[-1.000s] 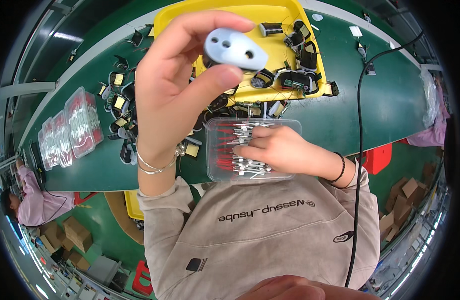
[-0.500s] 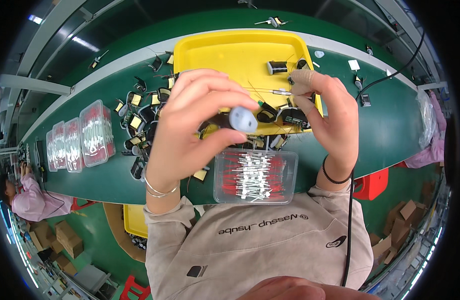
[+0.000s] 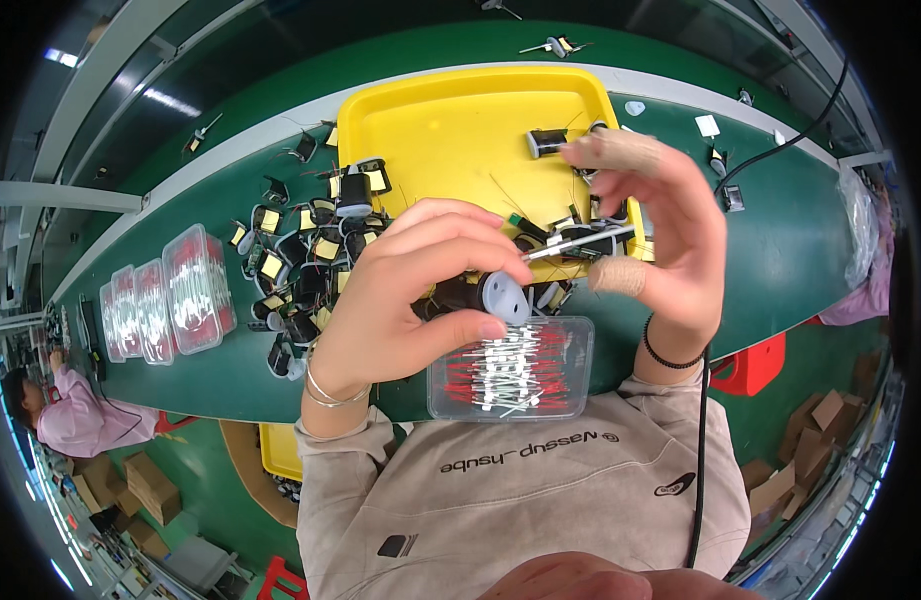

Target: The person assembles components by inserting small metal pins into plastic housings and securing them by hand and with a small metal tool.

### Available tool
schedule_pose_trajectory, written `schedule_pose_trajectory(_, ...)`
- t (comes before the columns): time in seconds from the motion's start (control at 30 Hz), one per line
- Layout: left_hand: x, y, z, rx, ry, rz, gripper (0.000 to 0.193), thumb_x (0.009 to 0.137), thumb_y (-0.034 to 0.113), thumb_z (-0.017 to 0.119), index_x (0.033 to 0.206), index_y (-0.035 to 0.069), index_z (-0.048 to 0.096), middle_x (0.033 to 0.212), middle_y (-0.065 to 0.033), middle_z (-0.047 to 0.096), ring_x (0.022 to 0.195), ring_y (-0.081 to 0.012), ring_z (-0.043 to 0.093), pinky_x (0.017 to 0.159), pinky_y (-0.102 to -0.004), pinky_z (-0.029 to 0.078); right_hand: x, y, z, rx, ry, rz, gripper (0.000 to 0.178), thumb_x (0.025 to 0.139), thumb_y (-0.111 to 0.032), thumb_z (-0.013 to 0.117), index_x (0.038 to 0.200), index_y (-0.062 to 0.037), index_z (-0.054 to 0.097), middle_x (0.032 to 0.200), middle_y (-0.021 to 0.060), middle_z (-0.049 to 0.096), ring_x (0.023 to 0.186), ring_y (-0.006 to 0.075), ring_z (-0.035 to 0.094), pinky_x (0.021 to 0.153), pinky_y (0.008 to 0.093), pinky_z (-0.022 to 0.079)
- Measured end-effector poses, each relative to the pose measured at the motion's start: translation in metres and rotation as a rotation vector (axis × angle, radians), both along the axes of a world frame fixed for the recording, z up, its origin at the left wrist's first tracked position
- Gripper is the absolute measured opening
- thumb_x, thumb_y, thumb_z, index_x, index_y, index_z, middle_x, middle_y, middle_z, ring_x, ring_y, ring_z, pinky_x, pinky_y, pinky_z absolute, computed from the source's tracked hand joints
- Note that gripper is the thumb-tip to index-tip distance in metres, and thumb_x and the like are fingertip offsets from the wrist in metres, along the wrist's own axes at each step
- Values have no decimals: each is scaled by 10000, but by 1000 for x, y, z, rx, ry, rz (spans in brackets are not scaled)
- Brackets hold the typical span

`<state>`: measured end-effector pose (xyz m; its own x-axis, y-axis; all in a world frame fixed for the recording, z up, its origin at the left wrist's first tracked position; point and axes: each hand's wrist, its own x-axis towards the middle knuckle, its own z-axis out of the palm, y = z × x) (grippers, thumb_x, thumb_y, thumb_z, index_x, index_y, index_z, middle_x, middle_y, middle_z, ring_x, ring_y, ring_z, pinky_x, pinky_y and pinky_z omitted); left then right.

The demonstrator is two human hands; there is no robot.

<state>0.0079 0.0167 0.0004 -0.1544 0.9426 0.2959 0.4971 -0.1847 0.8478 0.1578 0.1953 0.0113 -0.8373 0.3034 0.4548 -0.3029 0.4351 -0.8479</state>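
My left hand [image 3: 405,300] grips a black cylinder with a pale grey cap [image 3: 505,298] between thumb and fingers, cap turned toward me. A thin white rod [image 3: 590,238] runs from beside the left fingertips across the gap of my right hand [image 3: 670,230]. The right thumb and fingers, with tan wraps on some tips, are spread apart around the rod; no finger visibly closes on it. Whether the rod is joined to the cylinder is hidden. Just below the hands sits a clear box [image 3: 445,405] of red and white thin rods.
Behind the hands lies a yellow tray [image 3: 450,95] with several black parts at its right end. More black parts [image 3: 315,250] are heaped left of it on the green table [image 3: 770,240]. Further left stand clear boxes [image 3: 195,290] of rods. A black cable [image 3: 702,440] hangs at my right.
My left hand has come lower and slightly right with the capped cylinder. The right thumb and fingers have parted, and the thin rod now lies tilted lower across the gap.
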Motion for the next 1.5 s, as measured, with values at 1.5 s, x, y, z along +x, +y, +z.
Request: schedule_pose_trajectory(1.5, 32, 13, -18, 316, 29, 227, 323, 654, 69, 757, 954, 14, 651, 960, -114, 687, 920, -255, 654, 851, -380, 468, 13, -12, 9, 229, 256, -72, 192, 607, -6, 693, 778, 51, 627, 729, 148, 665, 642, 254, 625, 585, 324, 496)
